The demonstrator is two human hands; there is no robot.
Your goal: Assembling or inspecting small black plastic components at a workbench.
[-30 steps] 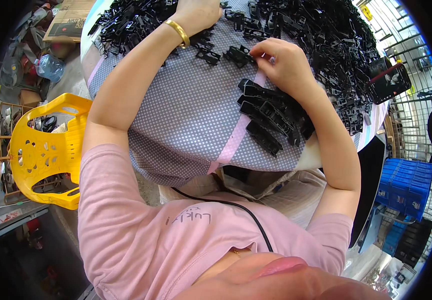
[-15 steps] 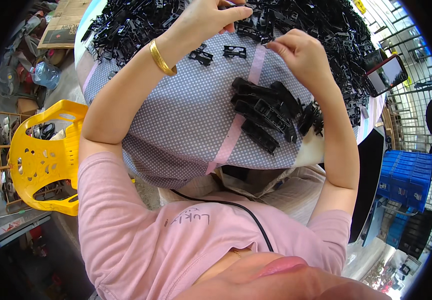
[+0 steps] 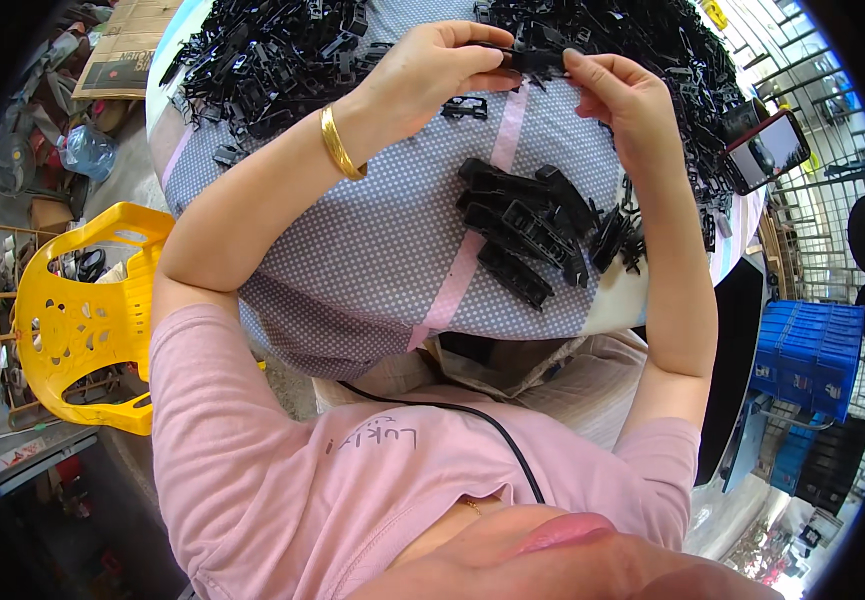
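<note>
Spanning both hands (image 3: 542,75), a slim black plastic clip (image 3: 532,58)

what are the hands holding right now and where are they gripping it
Both hands hold one small black plastic part: left hand fingers pinch its left end, right hand fingers its right end.

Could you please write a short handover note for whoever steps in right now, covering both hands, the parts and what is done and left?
Left hand and right hand: raised over the table, both pinching one black plastic part between fingertips.
Parts: a big loose heap of black parts along the far edge of the dotted cloth; one single part lies under the left hand.
Done: a neat stack of black pieces by the right forearm.
Left: judging by the heap, most parts remain unsorted.
</note>
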